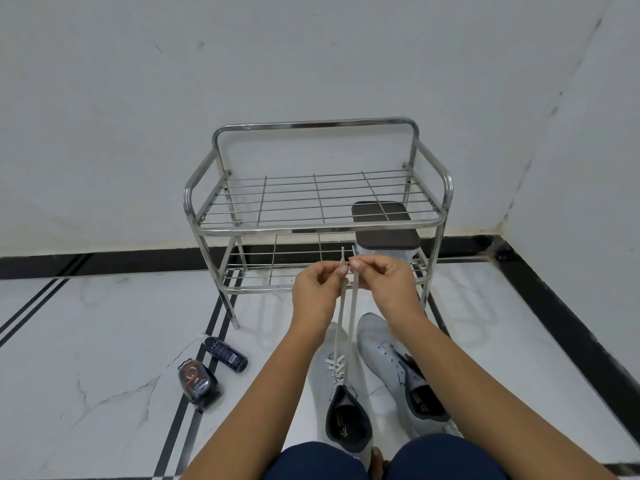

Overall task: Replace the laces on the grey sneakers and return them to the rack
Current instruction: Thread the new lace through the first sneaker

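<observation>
left hand (pixel 317 282): grip clamped on one end of the lace (pixel 352 317), thumb and fingertip pinching just below the tip

right hand (pixel 382 277): same deal, pinched on the other end, hands almost touching

lace: both strands pulled up taut and running side by side. Long axis is basically 12-to-6, from the pinches down to the eyelets. The tips stick up past the fingers and look about level

laced shoe (pixel 323 368): on the floor at 6 o'clock from the grip, toe toward 12, heel opening toward the person. It has a few crossings in the middle rows, and I can't tell if the top eyelets are done

bare shoe (pixel 381 344): just beside it at 3 o'clock, no lace in it that I can see

which hand is nearer: the laced shoe sits more under the left hand, so I'd guess left goes down first

next move (my guess): with the ends evened out, each one has to travel straight back toward 6 to reach the next eyelets or get tied

rack (pixel 311 223): at 12 o'clock against the wall, no shoes on the top shelf, a box (pixel 384 237) on the lower shelf at right

floor stuff: a bottle (pixel 225 353) and a pack (pixel 199 382) out at 9 o'clock from the shoes, well apart

progress: one shoe partly done, one to go, and nothing's back on the rack yet
</observation>
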`<state>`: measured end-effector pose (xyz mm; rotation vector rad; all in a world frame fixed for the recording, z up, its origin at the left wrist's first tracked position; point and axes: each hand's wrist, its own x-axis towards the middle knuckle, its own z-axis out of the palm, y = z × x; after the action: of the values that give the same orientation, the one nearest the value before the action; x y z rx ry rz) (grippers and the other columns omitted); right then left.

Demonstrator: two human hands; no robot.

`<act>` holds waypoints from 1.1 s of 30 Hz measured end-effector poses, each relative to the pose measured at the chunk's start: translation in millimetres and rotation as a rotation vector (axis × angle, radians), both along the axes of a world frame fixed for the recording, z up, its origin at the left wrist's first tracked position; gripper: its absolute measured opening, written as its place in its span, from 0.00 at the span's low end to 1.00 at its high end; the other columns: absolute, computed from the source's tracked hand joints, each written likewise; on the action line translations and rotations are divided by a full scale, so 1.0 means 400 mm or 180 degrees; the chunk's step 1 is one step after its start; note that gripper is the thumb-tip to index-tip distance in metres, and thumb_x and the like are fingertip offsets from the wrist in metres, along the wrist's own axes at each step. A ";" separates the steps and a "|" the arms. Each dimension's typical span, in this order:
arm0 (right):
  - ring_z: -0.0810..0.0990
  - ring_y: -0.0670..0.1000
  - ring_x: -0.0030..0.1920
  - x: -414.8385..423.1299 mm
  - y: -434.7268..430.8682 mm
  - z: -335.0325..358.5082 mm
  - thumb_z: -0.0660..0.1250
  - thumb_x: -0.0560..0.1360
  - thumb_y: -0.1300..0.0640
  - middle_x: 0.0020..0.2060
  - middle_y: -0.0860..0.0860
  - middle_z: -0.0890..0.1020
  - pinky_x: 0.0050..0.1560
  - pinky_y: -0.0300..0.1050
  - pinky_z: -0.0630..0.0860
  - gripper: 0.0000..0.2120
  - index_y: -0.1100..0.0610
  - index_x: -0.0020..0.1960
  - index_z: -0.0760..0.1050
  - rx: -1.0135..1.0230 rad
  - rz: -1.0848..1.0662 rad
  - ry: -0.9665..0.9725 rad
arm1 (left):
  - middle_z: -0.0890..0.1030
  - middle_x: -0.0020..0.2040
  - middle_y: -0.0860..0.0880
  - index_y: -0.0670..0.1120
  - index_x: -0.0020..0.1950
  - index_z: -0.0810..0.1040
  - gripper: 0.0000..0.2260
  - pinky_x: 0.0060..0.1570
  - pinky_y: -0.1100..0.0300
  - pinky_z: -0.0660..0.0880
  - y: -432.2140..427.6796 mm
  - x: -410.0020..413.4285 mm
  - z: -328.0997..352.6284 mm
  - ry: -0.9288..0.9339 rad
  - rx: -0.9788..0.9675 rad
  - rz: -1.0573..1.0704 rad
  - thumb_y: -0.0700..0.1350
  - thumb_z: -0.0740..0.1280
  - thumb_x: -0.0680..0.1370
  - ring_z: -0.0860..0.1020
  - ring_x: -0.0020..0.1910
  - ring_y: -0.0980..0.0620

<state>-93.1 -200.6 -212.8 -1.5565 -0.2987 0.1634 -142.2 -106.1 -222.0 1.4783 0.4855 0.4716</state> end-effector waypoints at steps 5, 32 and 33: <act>0.80 0.40 0.35 0.000 0.002 0.011 0.69 0.73 0.65 0.35 0.48 0.82 0.46 0.37 0.78 0.05 0.57 0.43 0.81 0.0026 0.0027 -0.0010 | 0.82 0.47 0.41 0.46 0.45 0.78 0.03 0.53 0.50 0.78 -0.002 0.007 0.014 -0.0156 -0.0091 0.0018 0.38 0.67 0.76 0.80 0.49 0.42; 0.82 0.50 0.43 -0.008 -0.006 0.027 0.68 0.74 0.63 0.38 0.50 0.83 0.51 0.42 0.79 0.07 0.53 0.42 0.80 0.0126 0.0151 0.0032 | 0.82 0.41 0.44 0.44 0.44 0.79 0.03 0.49 0.57 0.79 0.000 -0.008 0.025 -0.0391 -0.0134 -0.0044 0.37 0.68 0.75 0.80 0.43 0.47; 0.82 0.50 0.43 -0.009 -0.006 0.028 0.68 0.74 0.63 0.38 0.50 0.83 0.52 0.42 0.79 0.07 0.53 0.42 0.80 0.0124 0.0152 0.0033 | 0.82 0.41 0.44 0.44 0.44 0.79 0.03 0.49 0.56 0.79 0.001 -0.007 0.026 -0.0390 -0.0119 -0.0040 0.37 0.68 0.75 0.80 0.43 0.47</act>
<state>-96.7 -203.1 -201.8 -1.5102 -0.3292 0.2019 -145.2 -105.9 -211.7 1.4067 0.3858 0.5371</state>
